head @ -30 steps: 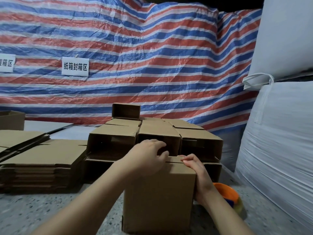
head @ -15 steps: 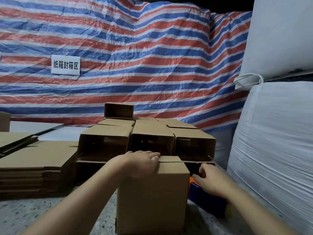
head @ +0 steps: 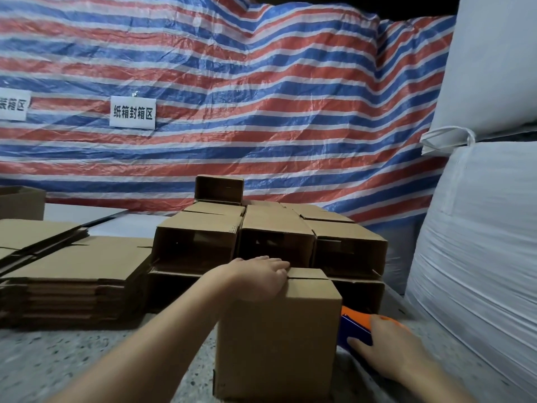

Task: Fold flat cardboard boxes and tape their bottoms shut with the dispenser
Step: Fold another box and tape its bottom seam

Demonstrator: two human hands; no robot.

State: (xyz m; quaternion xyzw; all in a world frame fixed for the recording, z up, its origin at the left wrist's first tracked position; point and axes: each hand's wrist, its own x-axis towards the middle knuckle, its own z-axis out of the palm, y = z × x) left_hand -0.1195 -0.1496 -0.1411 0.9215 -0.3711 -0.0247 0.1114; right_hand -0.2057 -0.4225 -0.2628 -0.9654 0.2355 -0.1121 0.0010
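The box (head: 277,333) stands on the surface (head: 87,362), flaps pressed shut under the flat, open left hand (head: 258,276). The right hand (head: 386,344) has left the box top and now closes on the dispenser (head: 353,327) beside it; grip unclear. Taping looks next. One flat stack (head: 72,274); at least six folded boxes (head: 270,237) behind.
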